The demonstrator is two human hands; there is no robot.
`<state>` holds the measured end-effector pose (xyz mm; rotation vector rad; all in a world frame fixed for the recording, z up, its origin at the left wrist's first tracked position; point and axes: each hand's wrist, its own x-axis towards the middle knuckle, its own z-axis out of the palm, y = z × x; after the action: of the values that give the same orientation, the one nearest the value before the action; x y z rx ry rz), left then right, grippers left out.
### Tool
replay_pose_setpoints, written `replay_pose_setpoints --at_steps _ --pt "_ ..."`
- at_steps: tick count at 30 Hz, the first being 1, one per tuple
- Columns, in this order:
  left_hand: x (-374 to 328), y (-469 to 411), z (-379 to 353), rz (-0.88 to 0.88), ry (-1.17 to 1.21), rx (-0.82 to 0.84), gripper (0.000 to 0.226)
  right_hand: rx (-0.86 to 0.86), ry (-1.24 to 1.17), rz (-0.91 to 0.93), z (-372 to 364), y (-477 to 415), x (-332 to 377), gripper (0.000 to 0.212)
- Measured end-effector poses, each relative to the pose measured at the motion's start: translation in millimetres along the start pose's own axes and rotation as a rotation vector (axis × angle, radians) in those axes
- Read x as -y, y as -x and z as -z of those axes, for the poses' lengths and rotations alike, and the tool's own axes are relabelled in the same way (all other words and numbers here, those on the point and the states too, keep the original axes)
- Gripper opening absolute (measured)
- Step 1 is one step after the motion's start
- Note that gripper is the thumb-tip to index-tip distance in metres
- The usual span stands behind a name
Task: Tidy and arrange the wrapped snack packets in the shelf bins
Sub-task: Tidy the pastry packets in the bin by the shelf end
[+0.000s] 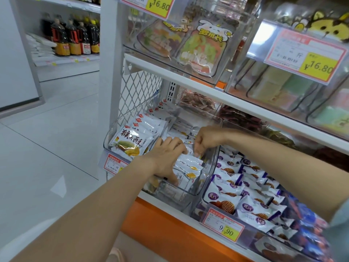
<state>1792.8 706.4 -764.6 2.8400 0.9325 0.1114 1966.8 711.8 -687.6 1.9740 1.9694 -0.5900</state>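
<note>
**While both hands are down in the white-packet bin**

Because the head camera looks down over both forearms, much of what I want to see is covered. My left hand (166, 157) lies across a row of white packets (188, 168) in the clear bin (195, 188) on the lower shelf. Its fingers are close together and bent over the packets' top edges, with the thumb stretched down the near side, so the row is clasped between them. The fingertips are hidden behind the wrappers. My right hand (206, 138), just beside it, has its fingers curled downward and pinches the top edge of a packet in the same bin. I cannot tell which packet.

The wrappers are glossy and crinkled, with serrated ends and a yellow patch on each. At the bin's left end, upright packets (130, 142) show bold printed characters. The bin walls are transparent plastic with rounded corners, and glare blurs what lies at the bottom.

In the next bin to the right, purple-and-white packets (251, 195) are piled loosely behind a price tag (223, 226) reading 9.90. Farther right, everything smears into blue and is cut off by my sleeve. Above, soft pouches (204, 44) sit in clear bins. A white wire mesh panel (139, 91) closes off the shelf's end.
</note>
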Motion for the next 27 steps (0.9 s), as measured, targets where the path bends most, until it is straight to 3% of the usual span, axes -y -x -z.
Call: replay_pose_setpoints --at_steps 4,9,13,18,22,27 --pt "-1 1 0 0.013 0.023 -0.008 0.086 -0.011 -0.002 0.003 -5 -1 2 0.026" --pt "-1 1 0 0.015 0.032 0.000 0.083 -0.033 0.056 0.041 -9 -3 3 0.005" --pt "-1 0 0 0.017 0.019 0.018 0.090 -0.100 0.062 0.017 -7 -2 1 0.004" --pt "0 -2 -2 -0.009 -0.072 0.076 0.093 -0.056 -0.022 0.031 -5 -2 0 0.014" --pt "-1 -5 -3 -0.039 -0.111 0.006 0.090 -0.275 -0.149 0.035 4 -8 -11 0.012" --pt "-1 -7 -3 -0.014 -0.143 -0.053 0.091 -0.208 0.002 0.003 -2 -21 -10 0.004"
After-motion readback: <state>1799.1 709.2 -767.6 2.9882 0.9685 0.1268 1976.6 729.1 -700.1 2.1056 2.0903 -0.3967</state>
